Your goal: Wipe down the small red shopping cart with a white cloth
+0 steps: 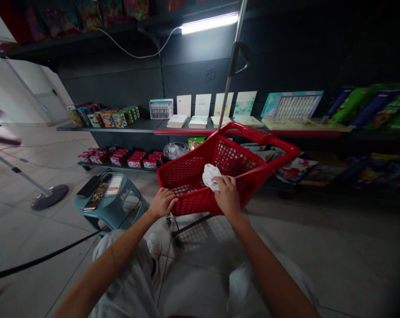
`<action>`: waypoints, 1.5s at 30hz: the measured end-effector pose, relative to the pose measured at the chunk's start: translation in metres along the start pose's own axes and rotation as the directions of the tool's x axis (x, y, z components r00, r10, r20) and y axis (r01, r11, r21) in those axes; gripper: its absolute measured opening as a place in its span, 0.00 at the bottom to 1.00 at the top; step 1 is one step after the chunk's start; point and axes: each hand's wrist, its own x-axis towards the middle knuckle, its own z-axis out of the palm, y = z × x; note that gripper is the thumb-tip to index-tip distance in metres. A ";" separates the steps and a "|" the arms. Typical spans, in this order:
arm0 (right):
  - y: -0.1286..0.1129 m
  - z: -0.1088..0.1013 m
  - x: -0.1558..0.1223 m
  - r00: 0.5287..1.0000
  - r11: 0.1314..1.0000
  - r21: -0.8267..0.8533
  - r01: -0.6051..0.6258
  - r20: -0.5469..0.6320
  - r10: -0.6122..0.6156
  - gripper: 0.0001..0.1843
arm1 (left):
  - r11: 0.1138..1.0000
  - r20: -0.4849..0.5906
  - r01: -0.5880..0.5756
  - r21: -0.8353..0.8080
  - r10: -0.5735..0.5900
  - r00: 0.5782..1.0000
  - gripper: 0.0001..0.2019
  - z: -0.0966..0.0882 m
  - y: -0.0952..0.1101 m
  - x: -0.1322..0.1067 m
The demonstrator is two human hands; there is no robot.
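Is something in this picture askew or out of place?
The red basket leans askew, its far right corner raised. The left hand grips its near rim; the right hand holds a white cloth inside it. Nothing spilled or broken shows.

Cloth (209, 174) partly under right hand (228, 196) (card (114, 185) blurred).

1 head view — forward, downward, close

I see a red basket (190, 174) of plastic with mesh walls. It stands tilted on a thin dark frame above the tiled floor, and its handle is raised at the far side. My left hand (162, 203) grips its near rim. A white cloth (210, 176), crumpled, sits inside against the near wall, pinched in my right hand (227, 194).
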 end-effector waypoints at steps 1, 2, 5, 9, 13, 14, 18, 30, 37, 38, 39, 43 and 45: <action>0.000 0.001 0.000 1.000 1.000 0.021 0.005 0.007 -0.005 0.21 | 1.000 -0.003 0.003 0.011 -0.003 1.000 0.21 0.000 -0.001 0.000; 0.001 0.001 0.001 1.000 0.999 0.038 0.011 0.013 -0.011 0.21 | 1.000 -0.005 0.004 0.021 -0.004 1.000 0.21 0.001 -0.002 0.000; 0.013 -0.002 0.003 1.000 0.997 0.073 0.021 0.017 -0.022 0.20 | 0.999 -0.004 0.004 0.039 -0.004 1.000 0.21 0.001 -0.006 0.000; 0.042 -0.014 0.006 0.999 0.997 0.081 -0.019 -0.042 0.023 0.21 | 0.999 -0.005 0.030 0.022 -0.030 1.000 0.20 0.000 -0.008 0.001; 0.069 -0.027 0.008 0.986 0.992 0.041 -0.117 -0.114 0.121 0.21 | 0.997 -0.050 0.081 -0.018 -0.081 0.995 0.19 0.001 -0.007 0.002; 0.074 -0.029 0.008 0.981 0.989 0.036 -0.141 -0.130 0.144 0.20 | 0.994 -0.065 0.104 -0.024 -0.105 0.992 0.18 0.001 -0.007 0.002; 0.093 -0.035 0.009 0.941 0.968 0.061 -0.242 -0.228 0.250 0.17 | 0.977 -0.110 0.197 -0.084 -0.206 0.972 0.14 0.005 -0.005 0.001; 0.087 0.007 0.008 0.849 0.889 0.256 -0.380 -0.285 0.445 0.32 | 0.967 -0.090 0.150 -0.206 -0.172 0.981 0.10 0.008 -0.002 0.000; 0.084 0.033 0.008 0.843 0.882 0.229 -0.413 -0.270 0.465 0.27 | 0.965 -0.066 0.163 -0.205 -0.180 0.981 0.09 0.005 0.003 0.003; 0.092 0.035 0.008 0.809 0.869 0.227 -0.440 -0.319 0.493 0.25 | 0.963 -0.064 0.167 -0.210 -0.184 0.981 0.09 0.004 0.003 0.003; 0.102 0.037 0.009 0.760 0.850 0.229 -0.475 -0.380 0.527 0.22 | 0.962 -0.062 0.169 -0.215 -0.186 0.981 0.09 0.004 0.003 0.003; 0.136 0.039 0.014 0.568 0.760 0.272 -0.590 -0.528 0.631 0.15 | 0.961 -0.065 0.157 -0.227 -0.176 0.982 0.09 0.003 0.002 0.001; 0.143 0.039 0.015 0.578 0.736 0.265 -0.623 -0.478 0.661 0.16 | 0.963 -0.066 0.149 -0.224 -0.168 0.984 0.09 0.004 0.001 0.001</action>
